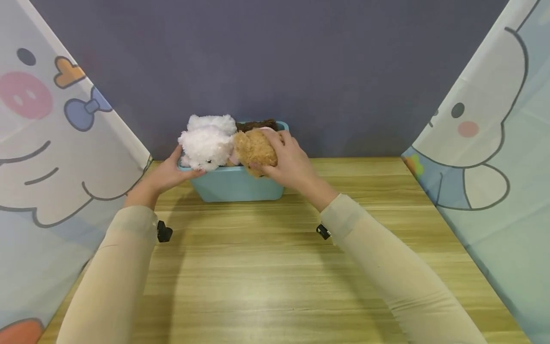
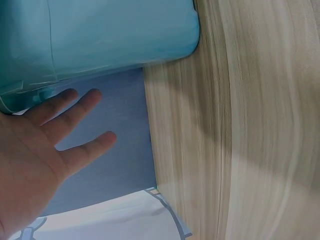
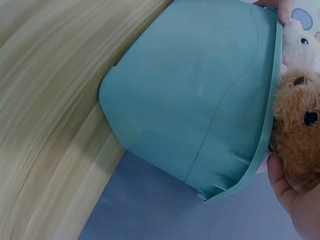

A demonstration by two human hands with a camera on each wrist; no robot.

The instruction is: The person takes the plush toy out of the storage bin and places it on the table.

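A blue plastic bin stands on the table against the back wall, filled with soft toys. My left hand holds its left end, the thumb lying over the front rim; in the left wrist view, spread fingers extend outside the bin. My right hand grips a tan fluffy plush toy at the bin's right side, thumb in front and fingers over its back. The right wrist view shows that toy's dark eye and nose above the rim. Beside it, white plush rises above the bin's left half.
Dark brown fluffy material shows at the back of the bin. A grey wall stands behind the wooden table. Cartoon-printed cloths flank both sides.
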